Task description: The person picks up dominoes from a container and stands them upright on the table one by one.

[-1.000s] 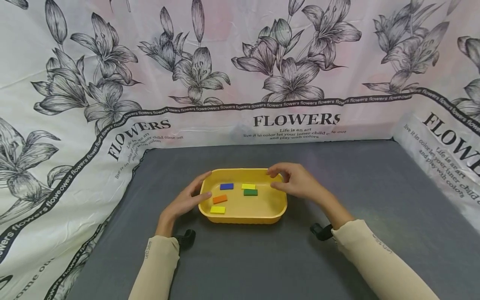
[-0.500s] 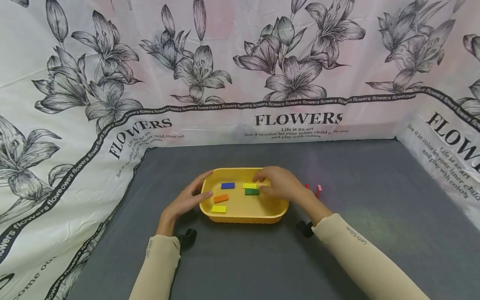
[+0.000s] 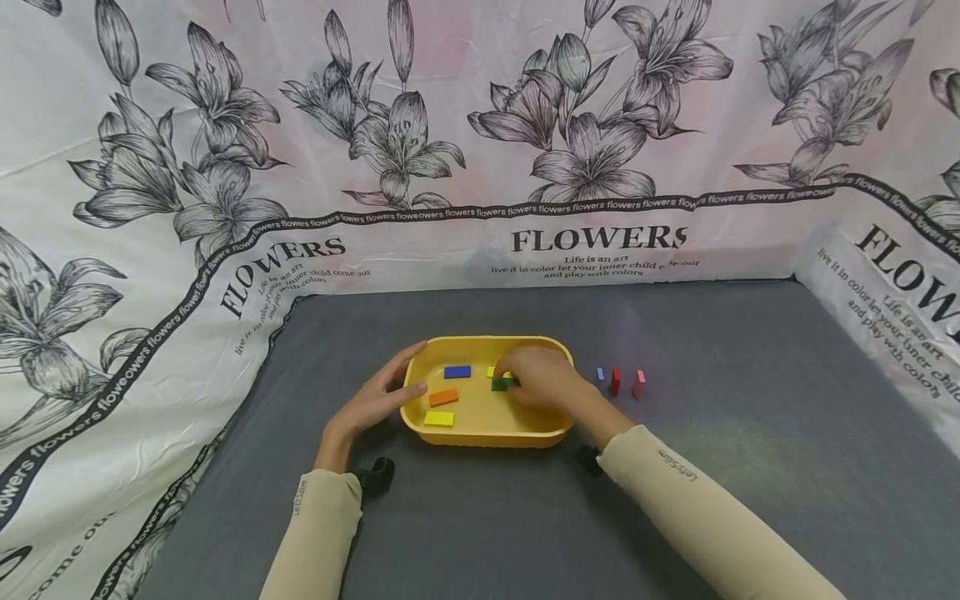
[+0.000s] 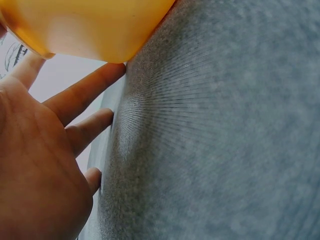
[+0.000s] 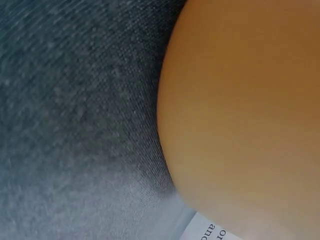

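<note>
A yellow plastic tub [image 3: 480, 440] stands on the dark table in the head view. My left hand [image 3: 375, 402] grips its left side, thumb over the rim and fingers spread outside. In the left wrist view, that hand [image 4: 45, 145] has its fingers extended beside the tub wall [image 4: 95, 30]. Inside the tub, my right hand [image 3: 540, 379] reaches down with bent fingers, pinching a small green block [image 3: 501, 385]. A yellow block [image 3: 491, 372] just behind it is partly covered. The right wrist view shows mostly the tub's outer wall [image 5: 240, 115]; the right fingers are hidden there.
Also in the tub lie a blue block [image 3: 457, 372], an orange block [image 3: 443, 397] and another yellow block [image 3: 439, 418]. To its right, a blue block [image 3: 600, 374], a red block [image 3: 615, 382] and a pink block [image 3: 638, 384] stand on the table. Flower-printed cloth [image 3: 420, 242] borders the table.
My right hand has moved left from the tub's right rim down to the green block. The blue, red and pink blocks on the right have come into view. The left hand stays put.
</note>
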{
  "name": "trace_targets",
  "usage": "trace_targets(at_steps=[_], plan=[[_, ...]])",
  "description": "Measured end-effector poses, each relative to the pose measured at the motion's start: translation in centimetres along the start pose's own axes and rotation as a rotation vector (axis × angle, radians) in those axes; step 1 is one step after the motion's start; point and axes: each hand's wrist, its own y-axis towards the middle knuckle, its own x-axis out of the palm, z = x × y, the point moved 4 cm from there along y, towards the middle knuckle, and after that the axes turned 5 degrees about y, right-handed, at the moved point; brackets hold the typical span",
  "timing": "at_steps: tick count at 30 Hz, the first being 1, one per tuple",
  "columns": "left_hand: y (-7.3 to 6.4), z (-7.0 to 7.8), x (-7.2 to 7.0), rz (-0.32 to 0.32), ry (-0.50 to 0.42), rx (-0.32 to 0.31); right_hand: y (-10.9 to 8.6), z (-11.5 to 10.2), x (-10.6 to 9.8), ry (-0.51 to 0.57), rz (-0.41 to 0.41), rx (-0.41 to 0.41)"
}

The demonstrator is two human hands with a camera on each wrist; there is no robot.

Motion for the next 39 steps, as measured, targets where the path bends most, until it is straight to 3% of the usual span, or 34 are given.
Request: trace_targets(at_steps=[24,39], plan=[[0.04,0.06,0.07,0.006,0.01,-0.009,0.41,-0.79,0.51,-0.059,-0.06,0.082],[-0.01,0.0,0.07,0.003,0.01,0.003,0.25,-0.66,0.58,-0.025,-0.071,0.113]])
